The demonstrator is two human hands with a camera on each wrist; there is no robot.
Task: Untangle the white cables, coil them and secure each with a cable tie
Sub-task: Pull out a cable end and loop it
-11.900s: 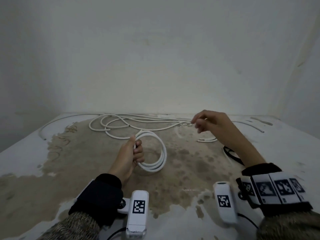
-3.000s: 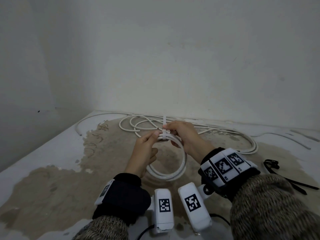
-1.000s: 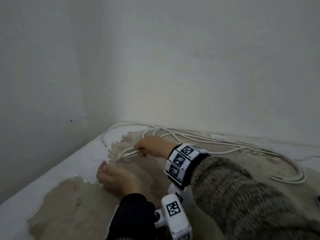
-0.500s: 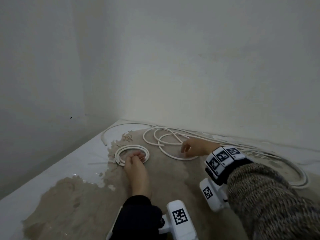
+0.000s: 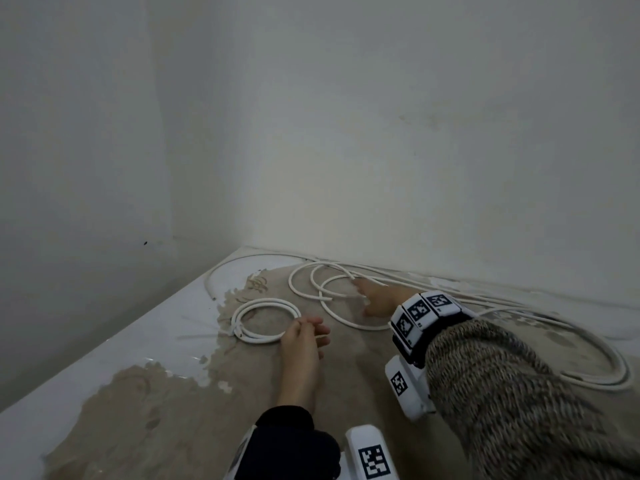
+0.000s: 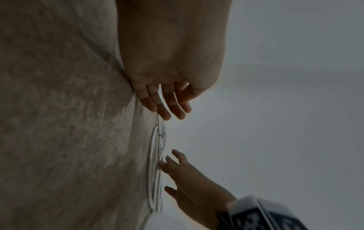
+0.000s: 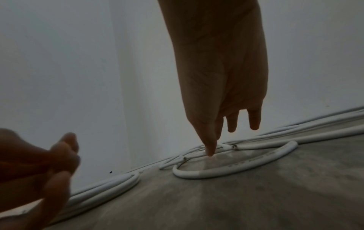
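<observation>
A small coil of white cable (image 5: 265,320) lies flat on the stained table, bound at its left side by a white cable tie (image 5: 236,330) whose thin tail points left. My left hand (image 5: 304,332) hovers at the coil's right edge with relaxed fingers and holds nothing. My right hand (image 5: 372,296) reaches farther back with fingers stretched out over the loose white cable loops (image 5: 329,289). In the right wrist view its index fingertip (image 7: 209,152) touches down inside a loop (image 7: 236,168), beside cut cable ends. The coil (image 7: 110,185) shows there at lower left.
More loose white cable runs along the back wall and bends into a wide loop at the right (image 5: 588,358). Walls close off the table (image 5: 104,427) at the left and back. The worn brown patch in front of my hands is bare.
My left hand has come off the tied coil and drawn slightly back to the right. My right hand has reached farther back onto the loose loops.
</observation>
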